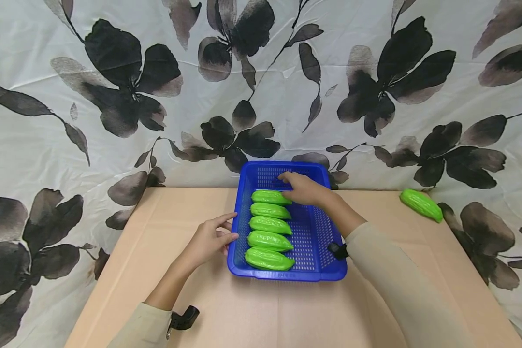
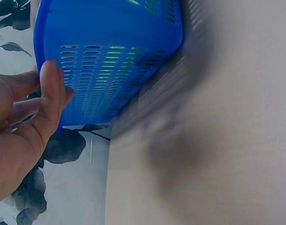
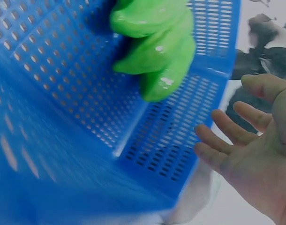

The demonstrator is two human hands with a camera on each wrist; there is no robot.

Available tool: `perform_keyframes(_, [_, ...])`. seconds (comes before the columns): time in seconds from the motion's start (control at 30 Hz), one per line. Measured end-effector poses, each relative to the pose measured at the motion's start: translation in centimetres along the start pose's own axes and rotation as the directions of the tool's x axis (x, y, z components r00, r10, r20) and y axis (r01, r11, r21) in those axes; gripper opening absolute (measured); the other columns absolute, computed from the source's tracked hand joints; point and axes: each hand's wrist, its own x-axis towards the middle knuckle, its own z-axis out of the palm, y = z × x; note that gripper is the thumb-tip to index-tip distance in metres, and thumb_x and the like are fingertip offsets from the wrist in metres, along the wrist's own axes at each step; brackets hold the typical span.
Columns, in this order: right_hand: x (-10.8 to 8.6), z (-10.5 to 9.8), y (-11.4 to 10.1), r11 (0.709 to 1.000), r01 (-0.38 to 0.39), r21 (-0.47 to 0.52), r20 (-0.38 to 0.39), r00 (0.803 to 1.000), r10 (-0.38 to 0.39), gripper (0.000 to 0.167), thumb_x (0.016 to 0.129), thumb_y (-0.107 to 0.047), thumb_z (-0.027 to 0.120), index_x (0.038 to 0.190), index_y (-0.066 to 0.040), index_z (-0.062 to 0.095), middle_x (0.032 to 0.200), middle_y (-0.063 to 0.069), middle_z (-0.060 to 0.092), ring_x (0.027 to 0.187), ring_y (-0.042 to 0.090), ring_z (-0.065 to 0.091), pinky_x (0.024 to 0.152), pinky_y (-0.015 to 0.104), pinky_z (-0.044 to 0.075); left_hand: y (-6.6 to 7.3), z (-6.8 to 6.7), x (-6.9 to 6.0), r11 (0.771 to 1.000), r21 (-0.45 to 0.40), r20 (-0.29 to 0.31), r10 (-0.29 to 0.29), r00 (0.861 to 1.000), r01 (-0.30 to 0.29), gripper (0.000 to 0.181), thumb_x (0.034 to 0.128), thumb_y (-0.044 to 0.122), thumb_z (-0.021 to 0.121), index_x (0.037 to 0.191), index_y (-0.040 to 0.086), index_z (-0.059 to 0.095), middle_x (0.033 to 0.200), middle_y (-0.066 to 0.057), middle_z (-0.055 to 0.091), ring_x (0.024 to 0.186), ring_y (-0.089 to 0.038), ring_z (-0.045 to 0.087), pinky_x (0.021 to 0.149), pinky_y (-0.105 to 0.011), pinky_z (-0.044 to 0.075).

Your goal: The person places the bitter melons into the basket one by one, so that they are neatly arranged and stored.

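Note:
A blue perforated plastic basket (image 1: 287, 276) is at the middle of the table. Inside, along its left side, several glossy green bitter gourds (image 1: 270, 224) lie in a row, one behind another. My left hand (image 1: 210, 239) holds the basket's left rim between thumb and fingers; the left wrist view shows this grip at the edge of the outer wall (image 2: 96, 70). Over the far part of the basket is my right hand (image 1: 304, 188), close to the farthest gourd (image 1: 269, 196). In the right wrist view its fingers (image 3: 232, 131) are spread and hold nothing.
Another green bitter gourd (image 1: 422, 205) lies at the table's far right corner. The tan tabletop (image 1: 252, 319) meets a white cloth with dark flowers (image 1: 126, 82) behind it and at both sides. Each wrist wears a small black camera (image 1: 184, 318).

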Motion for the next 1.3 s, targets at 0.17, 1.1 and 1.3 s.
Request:
perform_keyframes(0.17, [-2.4,-1.7,-0.9,0.999,0.044,0.009,-0.056,0.997,-0.044,0.058,0.103,-0.019,0.061,0.155,-0.002,0.040,0.153,0.020,0.050,0.144,0.038,0.047,0.118,0.055,0.046,0.0,0.0,0.1,1.000,-0.005,-0.002,-0.003,1.000,0.003,0.062,0.0942,-0.001,0.072,0.152,0.002,0.049,0.114,-0.021,0.066,0.060,-0.015,0.066,0.063,-0.058,0.063])
perform_keyframes(1.1, [-15.0,-3.8,13.4,0.978,-0.184,0.098,-0.419,0.884,0.208,0.063,0.105,-0.025,0.061,0.152,0.008,0.036,0.153,0.034,0.040,0.142,0.055,0.036,0.113,0.075,0.036,0.2,-0.2,0.3,1.000,-0.006,-0.005,-0.015,1.000,0.015,0.061,0.0945,0.000,0.072,0.152,0.003,0.049,0.113,-0.020,0.065,0.061,-0.015,0.067,0.059,-0.048,0.066])
perform_keyframes(1.3, [-16.9,-5.5,17.2,0.957,-0.281,0.068,-0.422,0.862,0.282,0.072,0.105,-0.032,0.060,0.155,0.010,0.029,0.153,0.040,0.035,0.138,0.061,0.035,0.107,0.078,0.036,0.2,-0.1,0.3,1.000,-0.008,-0.002,-0.008,1.000,0.008,0.061,0.0942,-0.001,0.072,0.151,0.002,0.049,0.112,-0.021,0.065,0.060,-0.015,0.066,0.060,-0.054,0.064])
